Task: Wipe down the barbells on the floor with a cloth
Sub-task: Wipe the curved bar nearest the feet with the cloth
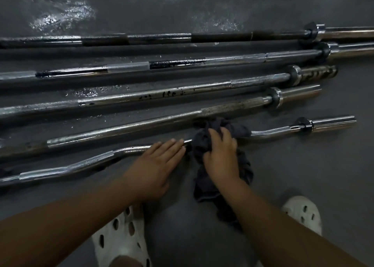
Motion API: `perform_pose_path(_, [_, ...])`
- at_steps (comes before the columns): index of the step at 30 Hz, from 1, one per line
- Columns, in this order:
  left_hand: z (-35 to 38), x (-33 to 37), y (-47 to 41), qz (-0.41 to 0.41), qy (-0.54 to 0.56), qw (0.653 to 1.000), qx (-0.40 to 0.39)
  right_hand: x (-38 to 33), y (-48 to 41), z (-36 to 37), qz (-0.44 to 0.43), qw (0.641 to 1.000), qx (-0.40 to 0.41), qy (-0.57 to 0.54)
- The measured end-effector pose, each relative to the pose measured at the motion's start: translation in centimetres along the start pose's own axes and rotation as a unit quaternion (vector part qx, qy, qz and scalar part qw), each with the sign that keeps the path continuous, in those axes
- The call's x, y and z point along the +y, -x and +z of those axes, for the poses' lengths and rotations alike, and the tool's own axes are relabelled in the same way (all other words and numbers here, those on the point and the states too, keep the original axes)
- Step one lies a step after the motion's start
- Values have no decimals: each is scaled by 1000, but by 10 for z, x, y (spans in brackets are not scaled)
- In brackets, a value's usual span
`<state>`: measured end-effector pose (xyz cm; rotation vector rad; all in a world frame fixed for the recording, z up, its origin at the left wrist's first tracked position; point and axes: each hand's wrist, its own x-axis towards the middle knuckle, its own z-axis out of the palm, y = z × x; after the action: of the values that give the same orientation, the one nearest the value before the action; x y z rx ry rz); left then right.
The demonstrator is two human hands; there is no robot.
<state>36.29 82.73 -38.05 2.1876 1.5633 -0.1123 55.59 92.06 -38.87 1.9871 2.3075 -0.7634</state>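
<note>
Four straight barbells [202, 88] lying parallel on wet-patched grey floor [303, 165], curl bar [269, 133] nearest the person, dark cloth [204, 187] bunched over its middle, right grip [221, 157] clenched on the cloth atop the bar, left grip [155, 165] released, fingers flat on the bar just beside, white clogs [119, 236] below.

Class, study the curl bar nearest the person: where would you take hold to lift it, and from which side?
Grip the curl bar at its two angled knurled sections, either side of centre, reaching down from the person's side. The knurling gives friction, the spacing should balance it, and another barbell lies close behind.
</note>
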Motion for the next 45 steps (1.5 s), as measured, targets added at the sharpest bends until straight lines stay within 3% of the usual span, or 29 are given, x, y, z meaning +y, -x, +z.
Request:
perform_pose_path(3, [0,11,-7,-6,-7,1000,-23,-16,21,10,-116,990,-78,-5])
perform_pose_path(5, [1,11,-7,-3,-9,1000,-28,8,6,-6,-143,987,-77,-12])
perform_pose_path(8, [3,8,-7,-2,2,1000,-16,20,-18,-20,48,989,32,-138])
perform_pose_path(10, [3,9,-8,-12,25,1000,-2,-20,-3,-3,139,958,21,-251])
perform_pose_path(12, [3,8,-8,-30,85,996,21,-53,23,18,165,912,-59,-371])
perform_pose_path(14, [2,5,-7,-37,106,993,30,-54,26,12,234,834,-114,-487])
perform_pose_path(17, [4,1,-5,-31,94,995,32,-35,-6,-7,355,669,-16,-653])
perform_pose_path(18, [5,2,-6,-28,92,995,30,-37,-11,-4,378,645,16,-664])
perform_pose_path(19, [5,3,-6,-24,91,995,27,-43,-8,-1,391,660,18,-642])
perform_pose_path(21, [4,4,-6,-24,93,995,21,-56,9,9,375,711,-56,-592])
perform_pose_path(23, [4,1,-6,-23,90,995,27,-51,10,2,369,686,-122,-615])
perform_pose_path(25, [5,-1,-5,-28,100,994,33,-26,-14,-12,385,654,-34,-650])
perform_pose_path(26, [6,-2,-5,-32,109,993,41,-13,-28,-16,379,666,45,-642])
perform_pose_path(27, [7,-2,-5,-31,114,992,44,-5,-35,-15,353,733,95,-574])
perform_pose_path(28, [7,-1,-6,-28,116,992,44,-6,-33,-13,311,829,112,-451])
perform_pose_path(29, [6,-1,-7,-28,118,992,41,-14,-22,-5,240,911,91,-323])
perform_pose_path(30, [6,0,-7,-31,123,991,34,-24,-4,6,148,958,42,-240])
perform_pose_path(31, [5,-1,-8,-33,127,991,30,-30,10,12,63,978,-18,-197])
perform_pose_path(33, [7,-3,-8,-31,124,991,38,-28,16,8,-33,977,-107,-181])
perform_pose_path(34, [8,-4,-8,-30,125,991,45,-21,6,-1,-32,974,-117,-190])
perform_pose_path(37, [8,-3,-8,-32,125,989,65,12,-31,-19,139,973,-17,-182])
perform_pose_path(38, [8,-2,-8,-33,130,988,71,8,-29,-19,157,975,3,-159])
perform_pose_path(40, [7,-1,-9,-36,138,987,73,-16,-10,0,77,991,-62,-87])
perform_pose_path(42, [5,-2,-10,-40,144,986,74,-31,5,11,-18,976,-188,-108])
perform_pose_path(44, [3,-4,-9,-39,152,985,67,-17,-15,-2,-41,972,-208,-102])
perform_pose_path(45, [2,-4,-9,-36,149,986,67,-5,-31,-12,-7,980,-185,-71])
